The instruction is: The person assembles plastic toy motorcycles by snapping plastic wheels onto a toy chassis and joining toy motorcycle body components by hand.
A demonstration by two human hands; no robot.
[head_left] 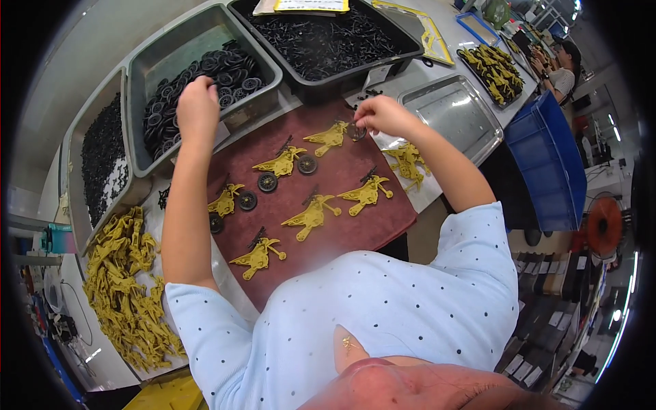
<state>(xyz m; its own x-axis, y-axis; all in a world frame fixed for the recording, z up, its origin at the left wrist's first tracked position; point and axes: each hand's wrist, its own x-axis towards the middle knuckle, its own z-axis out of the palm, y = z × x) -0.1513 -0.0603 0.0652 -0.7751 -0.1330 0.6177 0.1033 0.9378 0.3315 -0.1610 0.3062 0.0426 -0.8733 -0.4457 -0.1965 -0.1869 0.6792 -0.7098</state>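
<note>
head | left of paired fisheyes | head-worn | facing down | near, above maroon cloth (372,225)

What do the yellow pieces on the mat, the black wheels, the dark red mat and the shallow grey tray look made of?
Yellow pieces: likely moulded plastic, fairly matte, evenly coloured.
Black wheels: probably plastic, given the fine spokes; rubber tyres can't be ruled out.
Dark red mat: seemingly fabric, matte with soft mottled shading.
Shallow grey tray: probably metal, judging by bright reflections.
</note>
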